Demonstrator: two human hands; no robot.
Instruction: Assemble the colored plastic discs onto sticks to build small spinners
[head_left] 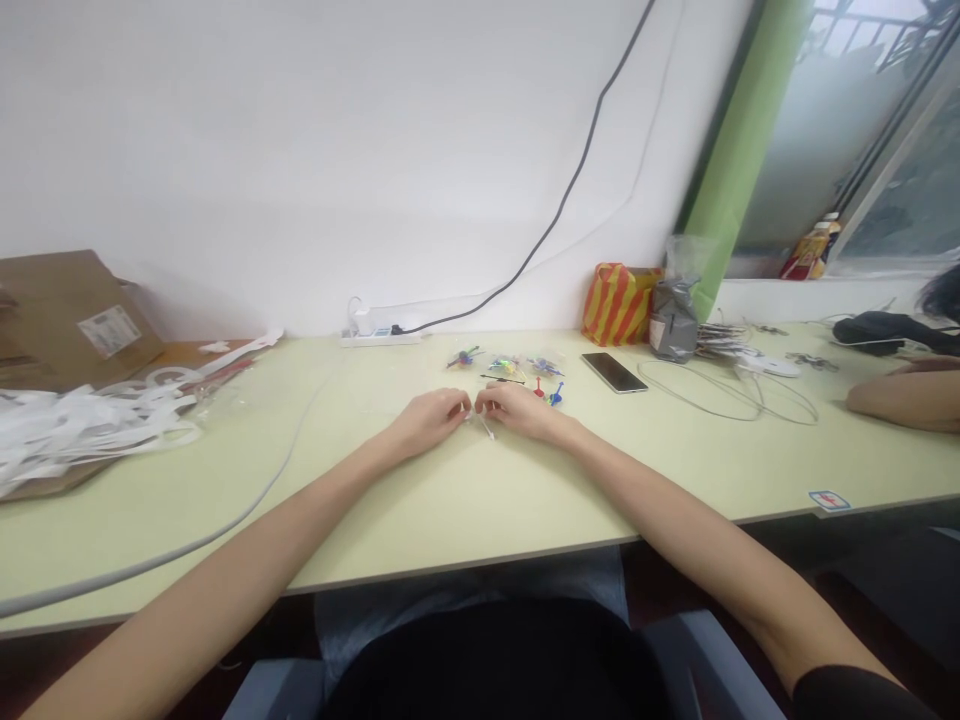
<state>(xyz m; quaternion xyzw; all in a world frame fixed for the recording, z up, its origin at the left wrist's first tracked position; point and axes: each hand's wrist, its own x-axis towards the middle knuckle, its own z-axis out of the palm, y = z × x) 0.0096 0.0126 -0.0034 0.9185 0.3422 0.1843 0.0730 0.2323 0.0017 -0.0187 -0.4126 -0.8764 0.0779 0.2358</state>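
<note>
My left hand and my right hand are close together over the middle of the table, fingers pinched. Between and below the fingertips shows a thin white piece with a pointed end, with something clear beside it; its exact kind is too small to tell. What lies inside the left fingertips is hidden. Just beyond my right hand are a black arrow-shaped piece, a red one and a blue one. Behind these lie several small clear bags of coloured pieces.
A phone lies to the right, near a striped bag and a grey pouch. At left are white strips and a cardboard box. A power strip sits by the wall. Another person's arm rests far right.
</note>
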